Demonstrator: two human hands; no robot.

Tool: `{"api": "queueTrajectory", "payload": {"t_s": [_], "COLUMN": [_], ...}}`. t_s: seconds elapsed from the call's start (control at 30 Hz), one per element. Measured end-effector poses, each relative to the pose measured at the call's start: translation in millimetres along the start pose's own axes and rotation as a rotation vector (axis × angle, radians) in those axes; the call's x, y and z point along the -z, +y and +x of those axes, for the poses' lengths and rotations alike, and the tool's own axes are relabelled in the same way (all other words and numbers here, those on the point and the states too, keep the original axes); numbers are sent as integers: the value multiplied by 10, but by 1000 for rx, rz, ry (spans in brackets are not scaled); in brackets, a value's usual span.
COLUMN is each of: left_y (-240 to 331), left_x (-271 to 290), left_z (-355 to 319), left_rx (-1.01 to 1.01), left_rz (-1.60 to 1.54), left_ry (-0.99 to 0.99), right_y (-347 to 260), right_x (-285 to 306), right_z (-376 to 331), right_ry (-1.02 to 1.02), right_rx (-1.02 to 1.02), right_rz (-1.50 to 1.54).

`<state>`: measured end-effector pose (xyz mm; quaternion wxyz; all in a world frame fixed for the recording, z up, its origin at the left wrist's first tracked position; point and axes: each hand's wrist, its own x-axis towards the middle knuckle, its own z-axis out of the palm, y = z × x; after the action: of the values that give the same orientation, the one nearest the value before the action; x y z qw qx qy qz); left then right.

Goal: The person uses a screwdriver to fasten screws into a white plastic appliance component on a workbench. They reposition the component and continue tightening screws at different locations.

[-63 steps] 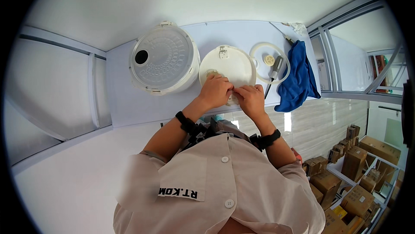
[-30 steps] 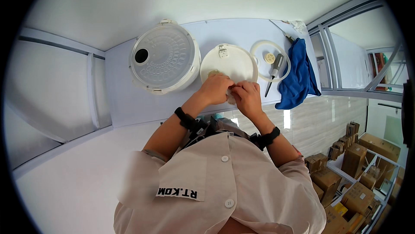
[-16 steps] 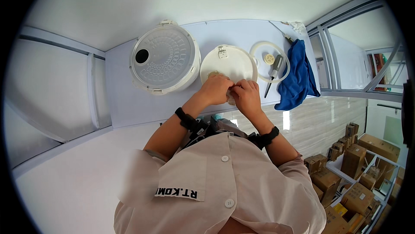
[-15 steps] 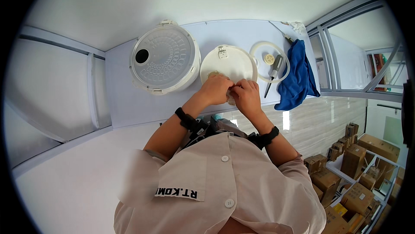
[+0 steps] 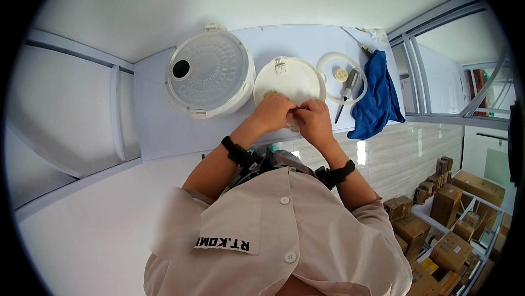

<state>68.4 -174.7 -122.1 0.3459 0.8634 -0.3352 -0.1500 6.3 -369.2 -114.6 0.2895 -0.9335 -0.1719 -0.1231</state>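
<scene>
At the near edge of a round white lid (image 5: 298, 80), both hands meet with fingertips almost touching. My left hand (image 5: 272, 114) is closed and bent inward over the lid's near left part. Facing it, my right hand (image 5: 315, 121) is closed with its fingers pinched together. A small pale piece (image 5: 293, 125) shows between and just below the fingers; its kind cannot be made out. A metal latch (image 5: 281, 66) sits at the lid's far edge. Left of the lid stands a white round tub (image 5: 210, 69) with a translucent cover and a dark round hole.
Right of the lid lies a pale ring (image 5: 324, 62), with a small cream round part (image 5: 341, 74) and a grey-handled screwdriver (image 5: 350, 83) within or across it. A blue cloth (image 5: 377, 96) hangs over the table's right edge. Cardboard boxes (image 5: 454, 248) stand at lower right.
Both hands stay at the lid's near edge. The right hand's fingers have shifted slightly; the rest looks the same.
</scene>
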Motion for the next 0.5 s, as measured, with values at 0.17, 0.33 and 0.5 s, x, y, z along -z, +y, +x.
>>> {"api": "queueTrajectory", "payload": {"t_s": [0.17, 0.33, 0.5], "left_y": [0, 18, 42], "left_x": [-32, -42, -10], "left_z": [9, 2, -9], "left_rx": [-10, 17, 3], "left_rz": [-6, -23, -4], "left_ry": [54, 85, 64], "right_y": [46, 31, 49], "right_x": [-21, -40, 78], "right_z": [-23, -32, 12], "right_ry": [12, 51, 135], "right_rx": [-30, -23, -28], "right_rz": [47, 51, 150]}}
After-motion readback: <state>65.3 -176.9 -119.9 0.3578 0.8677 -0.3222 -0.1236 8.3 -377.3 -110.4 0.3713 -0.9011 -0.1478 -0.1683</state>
